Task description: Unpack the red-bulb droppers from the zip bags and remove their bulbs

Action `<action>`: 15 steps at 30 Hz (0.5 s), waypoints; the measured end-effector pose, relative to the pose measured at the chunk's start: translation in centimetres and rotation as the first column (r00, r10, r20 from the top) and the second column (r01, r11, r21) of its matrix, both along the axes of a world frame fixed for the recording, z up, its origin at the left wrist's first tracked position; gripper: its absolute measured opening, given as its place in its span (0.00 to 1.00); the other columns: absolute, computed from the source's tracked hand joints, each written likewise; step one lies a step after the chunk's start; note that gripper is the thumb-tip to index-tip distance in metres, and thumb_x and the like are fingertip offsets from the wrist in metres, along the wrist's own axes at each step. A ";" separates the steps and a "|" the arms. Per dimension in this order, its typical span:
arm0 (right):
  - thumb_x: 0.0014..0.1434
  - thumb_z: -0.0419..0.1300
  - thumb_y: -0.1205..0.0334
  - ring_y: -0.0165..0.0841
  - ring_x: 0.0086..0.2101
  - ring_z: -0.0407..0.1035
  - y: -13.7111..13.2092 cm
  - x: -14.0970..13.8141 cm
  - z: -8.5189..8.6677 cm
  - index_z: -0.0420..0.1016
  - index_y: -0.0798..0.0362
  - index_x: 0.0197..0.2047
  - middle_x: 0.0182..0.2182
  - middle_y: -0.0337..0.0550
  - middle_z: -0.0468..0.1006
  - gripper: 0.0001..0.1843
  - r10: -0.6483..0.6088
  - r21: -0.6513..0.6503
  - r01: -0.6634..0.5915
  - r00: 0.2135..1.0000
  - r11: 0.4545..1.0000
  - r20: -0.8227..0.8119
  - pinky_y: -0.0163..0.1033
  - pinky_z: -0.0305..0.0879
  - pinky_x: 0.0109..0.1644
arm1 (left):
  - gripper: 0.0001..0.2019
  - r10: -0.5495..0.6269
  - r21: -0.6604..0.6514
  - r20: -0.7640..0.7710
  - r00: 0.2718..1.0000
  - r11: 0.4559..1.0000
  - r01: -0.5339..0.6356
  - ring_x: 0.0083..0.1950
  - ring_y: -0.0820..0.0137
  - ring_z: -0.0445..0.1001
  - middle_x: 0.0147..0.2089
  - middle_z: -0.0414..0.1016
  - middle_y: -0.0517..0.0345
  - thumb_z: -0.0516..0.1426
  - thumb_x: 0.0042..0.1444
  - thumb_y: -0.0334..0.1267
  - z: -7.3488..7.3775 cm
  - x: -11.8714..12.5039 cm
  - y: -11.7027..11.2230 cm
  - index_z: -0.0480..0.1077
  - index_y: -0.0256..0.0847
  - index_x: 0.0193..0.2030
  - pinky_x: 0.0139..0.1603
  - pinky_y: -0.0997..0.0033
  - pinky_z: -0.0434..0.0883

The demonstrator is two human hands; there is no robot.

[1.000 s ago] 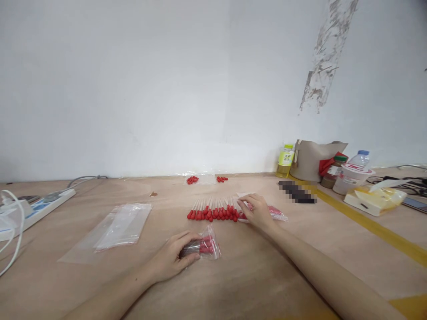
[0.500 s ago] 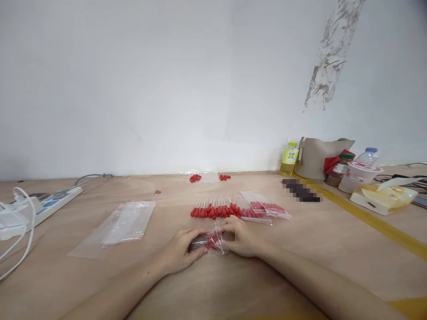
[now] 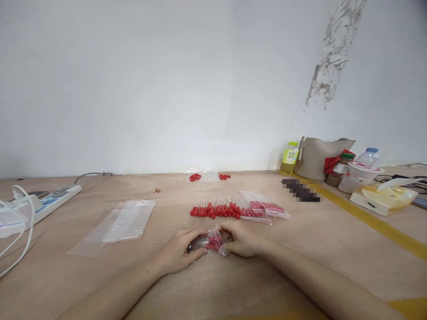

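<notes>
Low over the table's front middle, a clear plastic bag (image 3: 215, 242) with red-tipped sticks inside lies between my hands. My left hand (image 3: 182, 251) grips its left end, thumb and fingers curled round it. At the bag's right end, the fingers of my right hand (image 3: 240, 239) pinch the plastic edge. Just beyond them is a row of red-tipped sticks (image 3: 216, 210), pale ends pointing to the wall. Filled clear bags (image 3: 263, 209) overlap at that row's right end. A stack of flat clear bags (image 3: 130, 222) rests to the left.
Small red pieces (image 3: 195, 177) lie on plastic by the wall. A power strip (image 3: 56, 204) with white cables is at left. Along the right stand a yellow-capped bottle (image 3: 288, 160), a grey bag (image 3: 313, 158), a plastic tub (image 3: 358, 178) and a tissue pack (image 3: 383, 198).
My right hand has drawn in from the stick row, its fingers now curled on the bag's right edge. The left hand keeps its hold, nearly unmoved.
</notes>
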State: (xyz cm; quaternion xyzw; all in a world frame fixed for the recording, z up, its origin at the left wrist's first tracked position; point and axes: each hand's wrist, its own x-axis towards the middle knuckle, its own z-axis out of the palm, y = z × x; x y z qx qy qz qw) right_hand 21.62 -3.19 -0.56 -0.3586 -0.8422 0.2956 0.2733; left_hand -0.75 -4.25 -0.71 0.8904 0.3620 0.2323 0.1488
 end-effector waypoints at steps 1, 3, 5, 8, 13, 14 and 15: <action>0.43 0.63 0.68 0.24 0.24 0.61 0.2 0.1 -0.1 0.72 0.53 0.36 0.25 0.33 0.70 0.14 0.021 -0.043 -0.021 1.000 0.999 -0.008 0.28 0.55 0.26 | 0.17 -0.004 -0.003 0.001 1.000 1.000 0.004 0.46 0.66 0.70 0.47 0.72 0.56 0.53 0.54 0.42 0.0 0.0 0.0 0.64 0.45 0.51 0.47 0.66 0.66; 0.44 0.62 0.67 0.24 0.23 0.62 0.4 0.5 -0.1 0.73 0.53 0.37 0.24 0.33 0.71 0.13 0.061 -0.094 -0.063 0.998 0.994 -0.022 0.27 0.56 0.25 | 0.17 -0.014 -0.008 0.002 1.000 1.000 0.014 0.46 0.66 0.70 0.47 0.72 0.56 0.53 0.54 0.43 0.0 0.0 0.0 0.63 0.45 0.51 0.46 0.67 0.66; 0.46 0.62 0.66 0.26 0.25 0.65 0.6 0.7 0.0 0.74 0.52 0.38 0.26 0.34 0.73 0.13 0.109 -0.085 -0.112 0.994 0.990 -0.031 0.29 0.59 0.28 | 0.18 -0.019 -0.008 0.001 1.000 1.000 0.019 0.46 0.67 0.70 0.47 0.72 0.57 0.53 0.54 0.43 0.1 -0.1 0.0 0.64 0.46 0.51 0.46 0.67 0.66; 0.51 0.58 0.65 0.29 0.33 0.69 0.6 0.8 0.3 0.75 0.50 0.40 0.33 0.38 0.76 0.12 0.185 0.005 -0.185 0.980 0.983 -0.070 0.33 0.63 0.38 | 0.17 -0.021 -0.006 -0.004 1.000 1.000 0.021 0.46 0.66 0.70 0.47 0.72 0.57 0.53 0.54 0.43 0.1 -0.1 0.1 0.64 0.45 0.51 0.46 0.68 0.66; 0.53 0.55 0.66 0.30 0.33 0.69 0.7 0.5 -0.3 0.74 0.52 0.42 0.34 0.41 0.76 0.13 0.121 -0.008 -0.124 0.976 0.992 -0.180 0.34 0.64 0.38 | 0.18 0.001 -0.006 -0.021 1.000 1.000 -0.002 0.44 0.67 0.71 0.46 0.72 0.57 0.54 0.53 0.43 0.2 -0.1 0.1 0.63 0.46 0.51 0.44 0.69 0.66; 0.53 0.56 0.65 0.30 0.33 0.69 0.8 0.5 -0.4 0.74 0.53 0.42 0.34 0.42 0.76 0.13 0.101 -0.050 -0.114 0.972 0.992 -0.211 0.34 0.64 0.37 | 0.18 0.014 -0.004 -0.024 1.000 1.000 -0.014 0.43 0.67 0.71 0.45 0.73 0.57 0.54 0.53 0.44 0.2 -0.1 0.1 0.63 0.45 0.51 0.43 0.69 0.66; 0.53 0.56 0.64 0.30 0.33 0.69 0.9 0.6 -0.5 0.74 0.54 0.42 0.34 0.43 0.76 0.12 0.083 -0.100 -0.110 0.966 0.989 -0.247 0.35 0.64 0.37 | 0.18 0.026 -0.001 -0.027 0.999 1.000 -0.026 0.42 0.67 0.71 0.44 0.73 0.57 0.54 0.53 0.44 0.2 -0.1 0.1 0.64 0.45 0.51 0.42 0.69 0.66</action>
